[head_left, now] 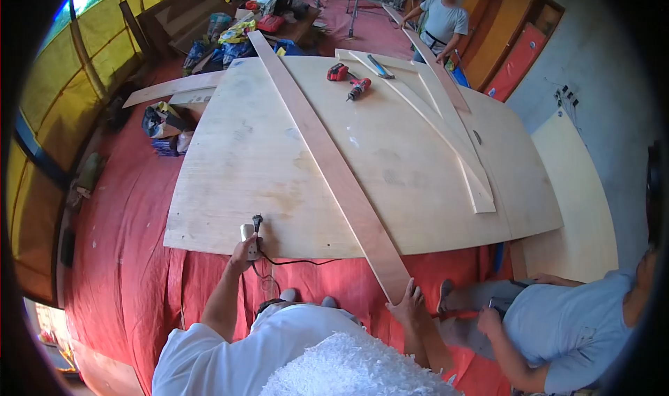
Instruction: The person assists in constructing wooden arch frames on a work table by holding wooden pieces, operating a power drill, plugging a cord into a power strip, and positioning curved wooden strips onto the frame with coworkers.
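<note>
A white power strip [247, 233] lies at the near left edge of a large plywood panel, with my left hand [242, 254] closed around its near end. A black plug [258, 221] stands at the strip, its cable running to the right along the panel's edge. One long wooden plank [324, 152] crosses the panel diagonally, its near end sticking out past the edge. That end is gripped by my right hand [410, 302], thumb at one side and fingers at the other.
On the plywood panel [230, 159] are a red drill [359, 88], a hammer [380, 67] and narrow boards [425, 113]. One person [443, 21] holds a long board at the far right; another person [571, 323] stands close on my right. Bags [164, 123] lie on the left.
</note>
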A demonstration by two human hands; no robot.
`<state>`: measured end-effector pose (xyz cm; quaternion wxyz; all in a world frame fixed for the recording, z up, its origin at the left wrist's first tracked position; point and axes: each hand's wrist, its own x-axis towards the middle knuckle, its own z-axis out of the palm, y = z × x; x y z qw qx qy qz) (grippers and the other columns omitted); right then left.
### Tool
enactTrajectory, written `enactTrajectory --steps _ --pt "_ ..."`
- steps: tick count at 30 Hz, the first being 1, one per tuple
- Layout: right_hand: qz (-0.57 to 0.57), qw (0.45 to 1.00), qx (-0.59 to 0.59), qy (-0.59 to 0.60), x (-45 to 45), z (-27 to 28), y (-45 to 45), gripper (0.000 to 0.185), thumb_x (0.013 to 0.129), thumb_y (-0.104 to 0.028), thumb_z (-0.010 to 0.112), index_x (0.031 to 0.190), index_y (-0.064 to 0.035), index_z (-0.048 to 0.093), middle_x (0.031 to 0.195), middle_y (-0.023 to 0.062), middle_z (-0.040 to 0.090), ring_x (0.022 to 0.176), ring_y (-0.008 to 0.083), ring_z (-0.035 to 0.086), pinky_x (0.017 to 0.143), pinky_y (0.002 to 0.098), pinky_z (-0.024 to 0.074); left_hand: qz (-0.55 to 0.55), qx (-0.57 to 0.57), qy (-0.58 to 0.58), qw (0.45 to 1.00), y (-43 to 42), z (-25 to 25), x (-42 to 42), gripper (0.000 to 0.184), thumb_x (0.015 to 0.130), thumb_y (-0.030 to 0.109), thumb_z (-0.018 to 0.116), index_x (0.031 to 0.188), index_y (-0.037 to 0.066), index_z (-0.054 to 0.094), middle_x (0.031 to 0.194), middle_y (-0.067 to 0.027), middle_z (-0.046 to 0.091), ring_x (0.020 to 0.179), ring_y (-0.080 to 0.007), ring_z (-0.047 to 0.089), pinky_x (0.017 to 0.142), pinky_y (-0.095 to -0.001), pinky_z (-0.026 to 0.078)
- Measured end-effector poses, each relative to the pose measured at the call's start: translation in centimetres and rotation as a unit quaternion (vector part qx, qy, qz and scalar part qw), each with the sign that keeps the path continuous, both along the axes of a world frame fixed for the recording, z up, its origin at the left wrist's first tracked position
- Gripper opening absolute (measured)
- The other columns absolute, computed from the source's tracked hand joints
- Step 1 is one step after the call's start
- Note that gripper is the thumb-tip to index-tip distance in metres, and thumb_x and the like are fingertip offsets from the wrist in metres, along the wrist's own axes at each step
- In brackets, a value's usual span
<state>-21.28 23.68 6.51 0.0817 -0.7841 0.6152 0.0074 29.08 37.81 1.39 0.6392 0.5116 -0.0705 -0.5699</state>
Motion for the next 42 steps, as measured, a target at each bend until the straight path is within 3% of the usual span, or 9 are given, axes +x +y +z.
enactTrajectory --steps 4,8,13,20,24,27,31,34,42 --pt "-0.022 1.0 0.018 0.014 1.8 2.1 0.7 0.108 0.066 -0.043 0.078 0.146 -0.004 0.019 0.143 0.0248 0.031 0.132 0.0412 0.032 0.106 0.0537 0.0288 -0.02 -0.008 0.005 1.0 -0.5 -2.2 0.1 0.031 0.089 0.039 0.06 0.09 0.008 0.058 0.069 -0.004 0.057 0.058 -0.015 0.055 0.049 -0.0265 0.042" --pt "0.092 0.962 0.026 -0.255 5.4 -1.4 0.5 0.078 0.079 -0.035 0.071 0.138 0.0012 0.035 0.136 0.0245 0.043 0.125 0.0349 0.044 0.101 0.0441 0.0381 -0.068 0.059 -0.129 0.987 -2.3 -0.1 -4.3 0.029 0.089 0.034 0.063 0.094 0.005 0.058 0.068 -0.0035 0.057 0.058 -0.015 0.057 0.051 -0.0285 0.046" --pt "0.063 0.744 0.303 -0.592 15.1 -6.5 1.6 0.042 0.096 -0.018 0.054 0.129 0.0065 0.046 0.118 0.0151 0.06 0.108 0.018 0.059 0.091 0.0304 0.0483 -0.236 -0.001 -0.187 0.954 -5.7 3.3 -13.5 0.022 0.087 0.026 0.065 0.089 0.005 0.06 0.068 -0.0043 0.059 0.055 -0.0124 0.054 0.048 -0.0276 0.046" --pt "0.072 0.803 0.262 -0.53 15.7 -4.1 0.9 0.051 0.091 -0.032 0.062 0.125 0.0044 0.05 0.109 0.0175 0.065 0.097 0.0233 0.066 0.084 0.0336 0.052 -0.307 0.014 -0.236 0.922 -6.9 5.8 -15.5 0.028 0.086 0.031 0.067 0.091 0.004 0.058 0.071 -0.0046 0.059 0.058 -0.0115 0.054 0.05 -0.0272 0.045" --pt "0.034 0.627 0.405 -0.665 16.2 -1.6 0.7 0.038 0.097 -0.017 0.053 0.128 0.0026 0.049 0.103 0.0092 0.063 0.091 0.0144 0.063 0.08 0.0274 0.0527 -0.32 -0.05 -0.292 0.9 -6.8 6.6 -16.5 0.024 0.086 0.027 0.066 0.095 0.005 0.06 0.074 -0.0033 0.061 0.062 -0.0105 0.056 0.054 -0.0263 0.047" --pt "-0.014 0.707 0.313 -0.634 17.6 -1.3 0.8 0.028 0.098 -0.015 0.048 0.121 0.0005 0.053 0.098 0.007 0.062 0.084 0.0117 0.063 0.073 0.0257 0.0532 -0.337 -0.037 -0.329 0.881 -7.4 10.1 -17.9 0.023 0.087 0.025 0.064 0.098 0.006 0.06 0.076 -0.0019 0.061 0.065 -0.0096 0.056 0.055 -0.0254 0.047" --pt "-0.065 0.571 0.373 -0.728 18.6 -0.4 1.3 0.02 0.099 -0.016 0.045 0.109 -0.0022 0.056 0.084 0.0034 0.06 0.071 0.0102 0.058 0.062 0.0247 0.0495 -0.344 -0.024 -0.284 0.895 -7.2 11.0 -17.2 0.034 0.086 0.031 0.069 0.104 0.004 0.059 0.078 -0.0033 0.062 0.066 -0.0092 0.055 0.056 -0.0256 0.046" --pt "-0.037 0.369 0.551 -0.748 19.3 -2.1 1.7 0.023 0.099 -0.026 0.045 0.097 -0.0052 0.055 0.075 -0.0007 0.054 0.062 0.0075 0.049 0.056 0.021 0.0397 -0.349 -0.025 -0.292 0.89 -6.6 11.2 -16.9 0.041 0.083 0.037 0.073 0.101 0.003 0.06 0.077 -0.0028 0.062 0.064 -0.009 0.054 0.053 -0.025 0.044" --pt "-0.035 0.609 0.306 -0.731 19.5 5.1 0.3 0.027 0.1 -0.029 0.045 0.103 -0.0062 0.059 0.073 -0.003 0.053 0.067 0.0076 0.05 0.062 0.0228 0.0433 -0.162 -0.03 -0.345 0.924 -6.3 16.0 -13.5 0.071 0.085 0.064 0.052 0.112 -0.001 0.058 0.085 -0.005 0.062 0.062 -0.0109 0.054 0.054 -0.0273 0.046"
